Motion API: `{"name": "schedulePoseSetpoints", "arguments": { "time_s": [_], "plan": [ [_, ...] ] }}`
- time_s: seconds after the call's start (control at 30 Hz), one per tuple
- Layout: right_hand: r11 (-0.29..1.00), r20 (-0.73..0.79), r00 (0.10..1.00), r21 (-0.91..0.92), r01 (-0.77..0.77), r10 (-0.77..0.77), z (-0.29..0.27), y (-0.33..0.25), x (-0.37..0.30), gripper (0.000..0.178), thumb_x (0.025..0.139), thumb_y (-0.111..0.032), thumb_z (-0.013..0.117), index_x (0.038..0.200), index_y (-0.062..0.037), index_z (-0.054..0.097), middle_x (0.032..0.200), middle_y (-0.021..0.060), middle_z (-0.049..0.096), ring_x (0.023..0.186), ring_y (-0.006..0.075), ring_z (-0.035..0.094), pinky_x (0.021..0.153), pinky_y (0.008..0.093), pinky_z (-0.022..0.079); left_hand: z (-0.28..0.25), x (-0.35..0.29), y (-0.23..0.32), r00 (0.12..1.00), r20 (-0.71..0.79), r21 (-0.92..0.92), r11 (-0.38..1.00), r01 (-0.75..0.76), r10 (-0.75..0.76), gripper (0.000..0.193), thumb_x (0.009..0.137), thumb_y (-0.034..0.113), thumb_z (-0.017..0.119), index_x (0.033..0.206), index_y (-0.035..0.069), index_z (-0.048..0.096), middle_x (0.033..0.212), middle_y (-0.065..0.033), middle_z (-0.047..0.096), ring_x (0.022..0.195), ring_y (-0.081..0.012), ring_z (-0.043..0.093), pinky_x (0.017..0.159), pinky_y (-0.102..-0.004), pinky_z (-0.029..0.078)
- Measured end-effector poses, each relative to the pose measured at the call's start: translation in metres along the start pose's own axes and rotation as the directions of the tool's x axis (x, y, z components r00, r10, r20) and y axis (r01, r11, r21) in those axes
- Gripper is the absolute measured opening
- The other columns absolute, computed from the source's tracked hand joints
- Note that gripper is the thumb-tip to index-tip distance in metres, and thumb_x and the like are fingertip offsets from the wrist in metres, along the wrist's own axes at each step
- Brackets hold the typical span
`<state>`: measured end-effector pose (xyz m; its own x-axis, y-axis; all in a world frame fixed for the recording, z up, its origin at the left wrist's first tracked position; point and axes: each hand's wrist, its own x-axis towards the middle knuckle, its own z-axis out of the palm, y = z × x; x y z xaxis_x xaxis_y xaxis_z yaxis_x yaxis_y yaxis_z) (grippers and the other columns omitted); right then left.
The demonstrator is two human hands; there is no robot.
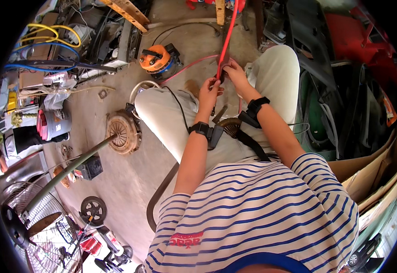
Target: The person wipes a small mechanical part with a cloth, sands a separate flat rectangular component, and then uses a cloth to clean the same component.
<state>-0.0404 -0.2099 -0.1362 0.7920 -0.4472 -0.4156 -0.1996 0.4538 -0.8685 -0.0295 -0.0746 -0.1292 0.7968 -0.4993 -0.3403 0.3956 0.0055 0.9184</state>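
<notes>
A long red strip, which looks like a hose or band (pixel 227 43), runs down from the top of the view to my hands between my knees. My left hand (pixel 209 93) pinches its lower end with bent fingers. Close beside it on the right, my right hand (pixel 237 76) has its fingers closed on the same strip near that end. Behind the strip stands a dark upright bar, partly covered by it. A thinner pinkish-red hose (pixel 190 69) leads from near my hands toward an orange machine (pixel 155 60) on the floor. My fingertips hide the strip's exact end.
A rusty round clutch cover (pixel 124 133) lies on the floor at left, near a green pole (pixel 73 166). Further left are a fan (pixel 30 227), a black wheel (pixel 94 210) and yellow coiled hose (pixel 48 35). Dark car panels (pixel 319 104) and cardboard (pixel 367 175) crowd the right side.
</notes>
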Motion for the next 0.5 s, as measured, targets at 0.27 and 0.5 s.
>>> {"name": "schedulePoseSetpoints", "arguments": {
  "time_s": [0.27,0.5],
  "plan": [
    [0.963,0.217,0.976,-0.267,0.028,0.032,0.003,0.004,-0.008,0.013,0.076,-0.015,0.056,0.077,-0.0043,0.05,0.074,0.0029,0.054,0.07,0.0124,0.051,0.063,0.0264,0.041,-0.002,0.004,-0.017,0.996,-0.086,-0.012,1.0,-0.017,0.016,0.03,0.079,0.005,0.055,0.105,-0.004,0.042,0.091,-0.0121,0.058,0.073,-0.0174,0.06,0.057,-0.0249,0.048],
    [0.843,0.116,0.993,-0.537,0.039,0.028,-0.002,0.023,0.002,0.017,0.072,-0.013,0.06,0.082,-0.0012,0.055,0.071,0.0021,0.054,0.064,0.0115,0.051,0.057,0.026,0.041,-0.006,0.01,-0.028,0.998,0.021,0.239,0.969,0.059,-0.066,0.026,0.079,0.005,0.055,0.1,-0.006,0.044,0.088,-0.0148,0.059,0.075,-0.02,0.06,0.062,-0.0284,0.05]
  ]
}}
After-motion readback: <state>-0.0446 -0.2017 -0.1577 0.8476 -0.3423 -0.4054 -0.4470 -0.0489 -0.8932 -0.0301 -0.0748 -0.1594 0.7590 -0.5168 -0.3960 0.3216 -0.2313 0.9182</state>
